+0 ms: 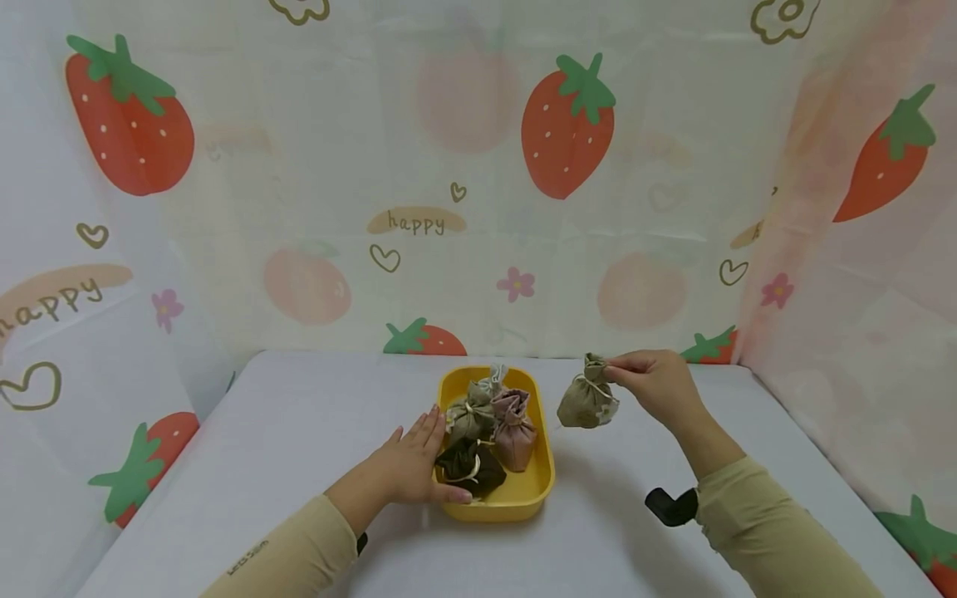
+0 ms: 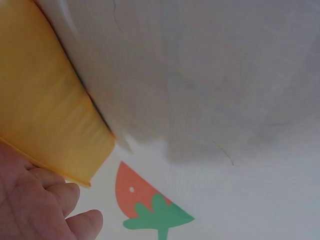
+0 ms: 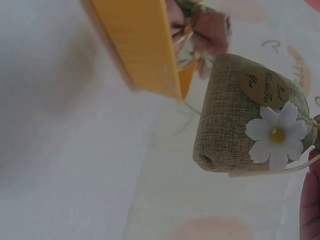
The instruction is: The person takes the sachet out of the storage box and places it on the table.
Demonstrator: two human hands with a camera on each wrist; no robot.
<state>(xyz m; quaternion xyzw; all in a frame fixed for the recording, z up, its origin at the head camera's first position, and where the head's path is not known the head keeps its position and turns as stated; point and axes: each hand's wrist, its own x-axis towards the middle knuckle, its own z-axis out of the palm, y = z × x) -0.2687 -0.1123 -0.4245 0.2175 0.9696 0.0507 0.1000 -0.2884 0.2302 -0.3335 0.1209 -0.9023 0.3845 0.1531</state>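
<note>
My right hand (image 1: 658,386) pinches an olive-green drawstring pouch (image 1: 586,403) by its gathered neck, to the right of the yellow tray (image 1: 549,490). In the right wrist view this pouch (image 3: 225,115) shows a white daisy (image 3: 276,135) with a yellow centre and a round printed tag. Straight fingers of my left hand (image 1: 407,465) lie along the tray's left rim. Inside the tray sit a green pouch (image 1: 469,415), a pink pouch (image 1: 514,436), a black pouch (image 1: 474,472) and, partly hidden at the back, a pale grey one (image 1: 493,378).
A white-covered table (image 1: 314,415) carries the tray near its middle. Behind it and along both sides hang cloth walls (image 1: 478,208) printed with strawberries, hearts and flowers. A black strap piece (image 1: 673,507) sticks out at my right wrist.
</note>
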